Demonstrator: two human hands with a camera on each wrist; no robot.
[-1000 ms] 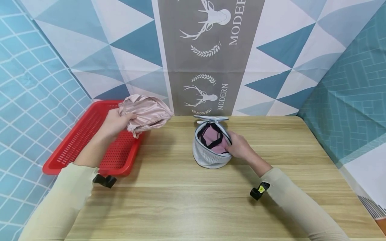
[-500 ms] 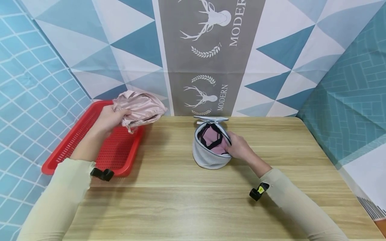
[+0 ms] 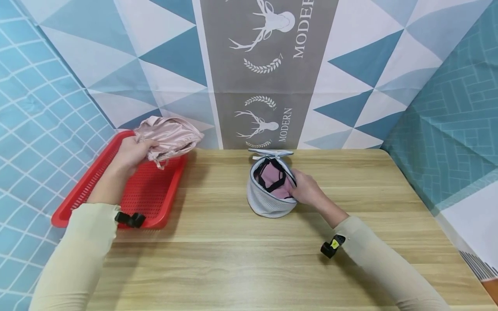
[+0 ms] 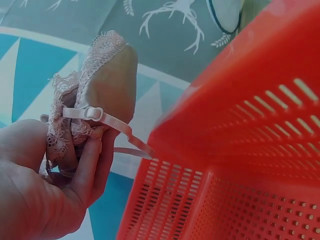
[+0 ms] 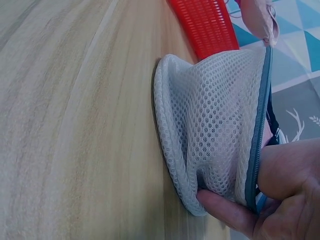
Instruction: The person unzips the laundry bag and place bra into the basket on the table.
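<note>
My left hand (image 3: 131,152) pinches a folded pale pink satin bra (image 3: 173,136) above the back of the red plastic basket (image 3: 173,190). Lace edging and a strap with a ring slider show on the bra (image 4: 110,82) in the left wrist view, the strap hanging toward the basket rim. At mid-table, my right hand (image 3: 307,186) grips the zippered rim of a round white mesh laundry bag (image 3: 268,206), thumb at the opening and a finger on the outside mesh (image 5: 215,115). Inside the bag lies a pink garment with black straps (image 3: 270,173). The bag's lid (image 3: 272,152) is folded back.
The wooden table (image 3: 233,259) runs up to a patterned back wall (image 3: 256,65). A blue tiled-print wall (image 3: 39,129) stands close to the basket's left side. Teal printed sheeting (image 3: 459,129) borders the right.
My left hand has moved left with the bra, farther over the red basket. My right hand stays on the mesh bag's rim, and the bag keeps its place.
</note>
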